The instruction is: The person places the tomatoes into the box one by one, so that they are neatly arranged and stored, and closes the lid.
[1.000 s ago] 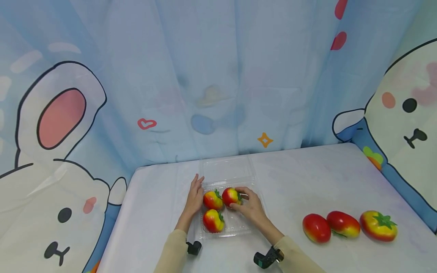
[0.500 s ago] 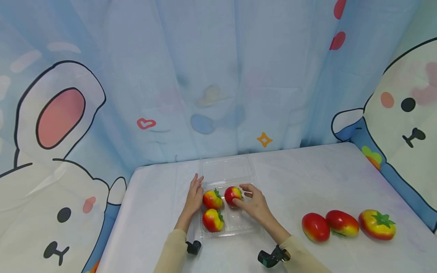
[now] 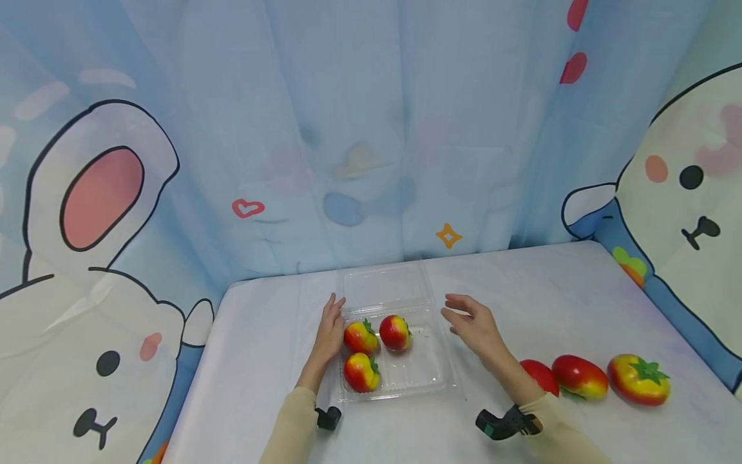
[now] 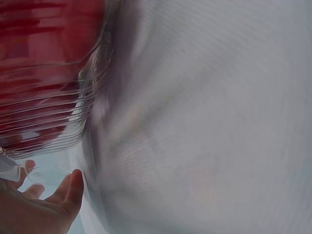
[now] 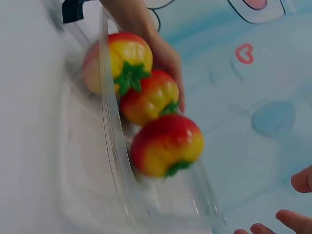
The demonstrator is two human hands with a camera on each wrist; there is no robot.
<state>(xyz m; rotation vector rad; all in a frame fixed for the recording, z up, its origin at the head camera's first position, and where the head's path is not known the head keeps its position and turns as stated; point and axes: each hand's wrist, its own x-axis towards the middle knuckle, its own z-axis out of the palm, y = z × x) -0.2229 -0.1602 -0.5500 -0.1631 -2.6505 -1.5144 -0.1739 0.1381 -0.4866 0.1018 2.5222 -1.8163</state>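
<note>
A clear plastic clamshell box lies on the table with its lid folded back. Inside are three shiny red-and-yellow fruits with green leafy tops: one at back left, one at front left and one at back right. My left hand rests along the box's left side, fingers extended; the left wrist view shows the ribbed plastic wall beside that hand. Right of the box, above the table, my right hand holds nothing, fingers loosely bent. Its fingertips show in the right wrist view.
More such fruits lie in a row to the right: one red partly behind my right forearm, one elongated, one with its leafy top up. A blue cartoon curtain hangs behind the white-covered table.
My right hand has let go of the back-right fruit, leaving it in the box, and moved right, out past the box's edge. The left hand has stayed in place.
</note>
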